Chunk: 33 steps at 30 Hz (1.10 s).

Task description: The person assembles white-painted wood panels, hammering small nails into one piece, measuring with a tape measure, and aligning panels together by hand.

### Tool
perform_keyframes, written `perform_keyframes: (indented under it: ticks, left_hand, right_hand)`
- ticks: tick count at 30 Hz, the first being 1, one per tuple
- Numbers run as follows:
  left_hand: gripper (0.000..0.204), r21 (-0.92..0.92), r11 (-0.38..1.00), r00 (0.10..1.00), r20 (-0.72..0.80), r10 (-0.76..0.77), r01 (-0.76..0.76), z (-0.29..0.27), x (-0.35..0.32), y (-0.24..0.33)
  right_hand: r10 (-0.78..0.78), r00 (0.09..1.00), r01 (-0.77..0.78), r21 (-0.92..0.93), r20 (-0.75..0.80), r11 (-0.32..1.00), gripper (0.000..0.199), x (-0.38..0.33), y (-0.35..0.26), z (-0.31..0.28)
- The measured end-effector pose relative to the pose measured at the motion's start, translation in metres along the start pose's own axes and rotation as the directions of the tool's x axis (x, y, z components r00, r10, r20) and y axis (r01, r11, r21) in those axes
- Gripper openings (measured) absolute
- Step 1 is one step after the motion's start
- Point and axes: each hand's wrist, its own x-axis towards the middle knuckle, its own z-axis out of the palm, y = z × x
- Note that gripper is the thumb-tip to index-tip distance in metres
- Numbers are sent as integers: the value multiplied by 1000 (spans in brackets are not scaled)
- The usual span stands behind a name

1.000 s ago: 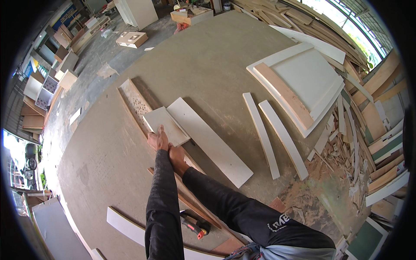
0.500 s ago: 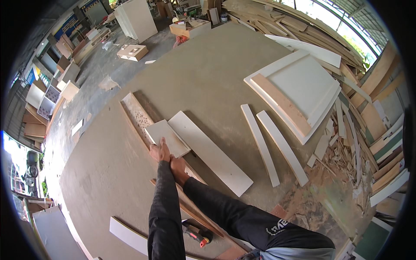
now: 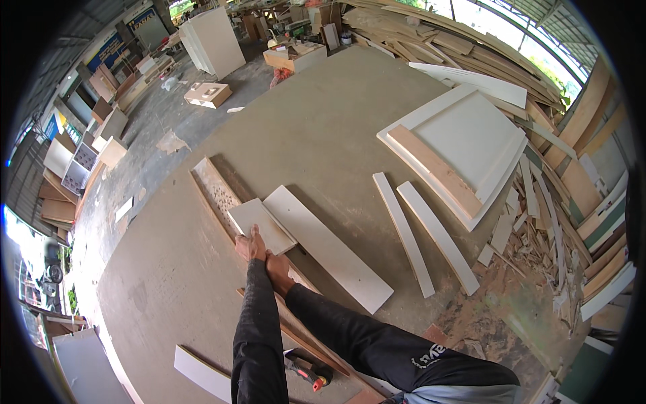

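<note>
A small white rectangular board (image 3: 261,219) lies across a long, narrow wooden channel (image 3: 200,176) with raised edges. My left hand (image 3: 252,245) is closed on the board's near-left edge, thumb on top. Just beside it, my right hand (image 3: 278,268) is closed at the near edge, its fingertips partly hidden. A long white board (image 3: 328,246) rests alongside to the right, close to the small one. Beyond the small board, the channel's floor is speckled with small marks I cannot make out.
Two white strips (image 3: 404,236) (image 3: 439,236) and a framed white panel (image 3: 464,141) lie to the right. Wood offcuts (image 3: 515,229) are heaped beyond. A black tool with a red part (image 3: 308,370) lies near my forearms, by another white board (image 3: 202,374).
The view has tilted slightly, so the scene sits a little lower. Both hands keep their hold on the small board, which shows no clear movement along the channel.
</note>
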Motion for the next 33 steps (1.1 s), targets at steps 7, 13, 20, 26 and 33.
perform_keyframes:
  ticks: [7,13,20,26,33]
  left_hand:
    - [44,-141,977,984,-107,145,-159,33,30,10]
    - [37,-586,804,994,23,-104,97,1,48,-54]
    - [38,-700,713,972,-141,-186,35,-73,45,-112]
    - [47,-517,856,950,-275,-150,-15,-100,33,-197]
    - [52,-455,890,941,-306,-142,-14,-108,16,-224]
  right_hand:
    - [-57,994,61,-38,91,997,42,54,7,15]
    - [-75,972,106,-130,224,986,32,-16,4,5]
    - [-456,705,709,-546,543,446,31,30,-144,-12]
    - [-202,763,604,-788,614,-114,41,131,-180,38]
    - [-134,790,536,-780,598,-323,35,162,-146,79]
